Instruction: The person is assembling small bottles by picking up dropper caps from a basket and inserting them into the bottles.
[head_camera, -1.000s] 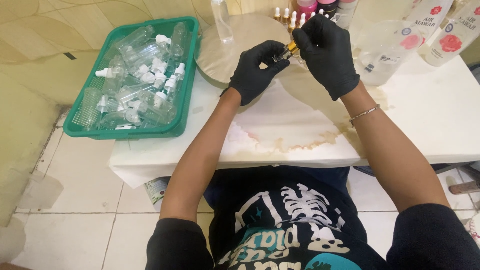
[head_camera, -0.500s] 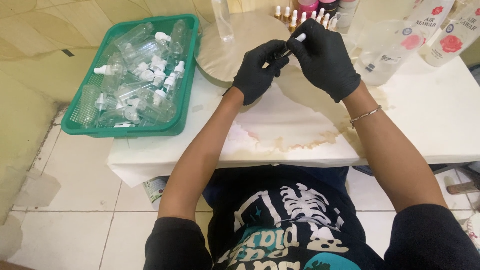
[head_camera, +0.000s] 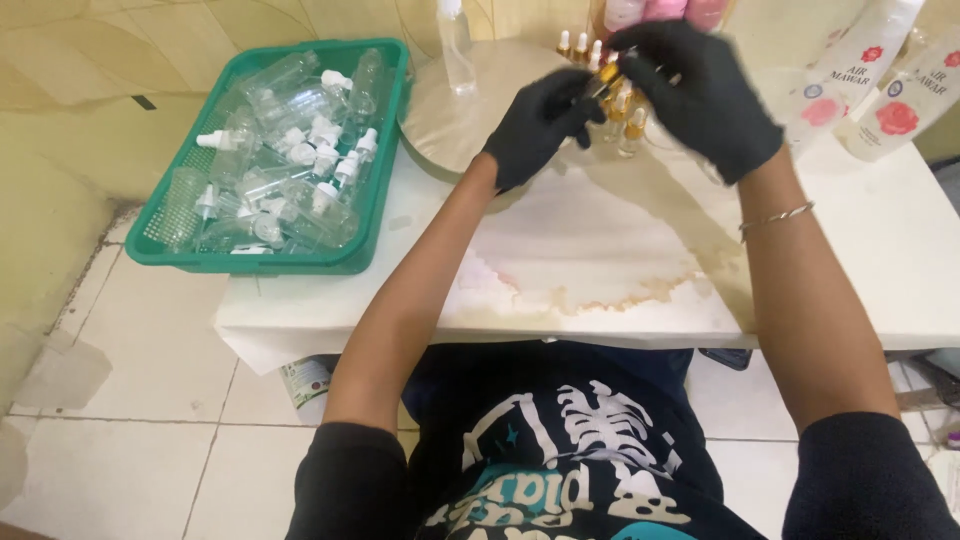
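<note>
Dropper bottle sits pinched between my left hand and right hand, apparently capped though blurred, with filled bottles beside and empties in the green basket.

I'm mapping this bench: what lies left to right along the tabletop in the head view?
Green basket of clear bottles, round board, left hand, right hand, white rose-label bottles.

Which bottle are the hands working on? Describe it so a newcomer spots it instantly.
Start at the green basket of clear bottles, then go right past the round tray. The small dropper bottle sits between the left hand and right hand, the only one lifted.
</note>
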